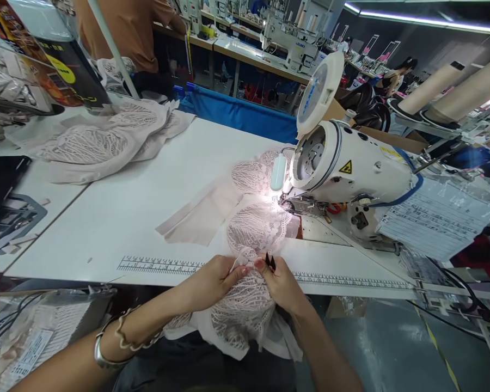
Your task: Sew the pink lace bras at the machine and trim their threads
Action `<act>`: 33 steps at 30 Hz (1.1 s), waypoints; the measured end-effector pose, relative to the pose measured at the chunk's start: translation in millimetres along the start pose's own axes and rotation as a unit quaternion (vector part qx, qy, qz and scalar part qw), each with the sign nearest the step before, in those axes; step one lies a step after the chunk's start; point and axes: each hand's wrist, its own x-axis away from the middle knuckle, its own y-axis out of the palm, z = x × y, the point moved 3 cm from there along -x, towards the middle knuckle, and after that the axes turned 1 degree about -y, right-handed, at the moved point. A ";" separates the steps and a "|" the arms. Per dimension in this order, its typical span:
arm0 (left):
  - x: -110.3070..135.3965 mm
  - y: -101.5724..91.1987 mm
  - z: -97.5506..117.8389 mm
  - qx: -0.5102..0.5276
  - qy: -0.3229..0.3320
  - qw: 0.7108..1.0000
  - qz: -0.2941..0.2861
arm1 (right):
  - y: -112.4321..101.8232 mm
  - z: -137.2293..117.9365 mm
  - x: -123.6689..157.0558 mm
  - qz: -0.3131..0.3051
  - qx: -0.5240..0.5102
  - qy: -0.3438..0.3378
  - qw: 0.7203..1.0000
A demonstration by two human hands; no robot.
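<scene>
A pale pink lace bra [240, 305] hangs over the table's front edge onto my lap. My left hand [222, 275] pinches its gathered upper edge between thumb and fingers. Close beside it, my right hand [281, 283] grips the same gathered lace. The dark pointed tips of what look like thread snips [270, 262] stick out from my right hand; their handles are hidden. Beyond my hands, more lace cups [253, 226] lie flat up to the lit needle area of the white sewing machine [343, 158]. A plain fabric band [204, 212] spreads out to their left.
A stack of lace bra pieces [93, 144] lies at the back left of the white table [142, 218]. A printed ruler [351, 281] runs along the front edge. A handwritten sheet [436, 218] hangs at the machine's right. A person [122, 38] sits behind.
</scene>
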 end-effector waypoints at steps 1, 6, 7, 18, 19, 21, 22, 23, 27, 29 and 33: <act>0.5 2.1 -0.1 -0.007 0.000 1.000 -0.004 | -0.3 -0.7 -1.8 -0.039 -0.005 0.002 0.999; 11.4 22.0 -4.9 0.020 -0.034 0.994 0.100 | -0.2 -0.8 -9.7 0.109 0.091 -0.020 0.990; 14.1 25.6 -5.3 0.040 -0.039 0.992 0.115 | 0.6 -0.6 -9.5 0.161 0.109 -0.033 0.980; -8.5 -12.7 -2.4 0.278 -0.110 0.925 0.236 | 11.1 1.7 3.4 -0.025 0.035 -0.018 0.999; -10.4 -13.7 -2.0 0.231 -0.097 0.929 0.272 | 14.0 0.2 4.8 -0.014 0.093 -0.045 0.995; -11.1 -9.6 -0.7 0.156 -0.075 0.936 0.305 | 18.3 -1.6 8.0 0.056 0.216 -0.106 0.969; -10.5 -6.2 -0.2 0.138 -0.067 0.940 0.304 | 20.2 -1.8 9.6 0.086 0.269 -0.129 0.950; -9.8 -3.7 0.2 0.128 -0.060 0.944 0.298 | 21.7 -1.6 11.0 0.104 0.312 -0.142 0.934; -16.8 -20.1 -0.7 0.109 -0.037 0.959 0.259 | 19.6 -2.4 10.5 0.050 0.341 -0.101 0.933; -28.4 -47.5 -3.1 0.106 -0.010 0.966 0.238 | 13.5 -5.9 9.7 0.004 0.301 -0.054 0.952; -45.7 -118.7 -13.4 0.012 -0.039 0.951 0.306 | -5.0 -9.3 14.2 -0.018 0.288 0.019 0.957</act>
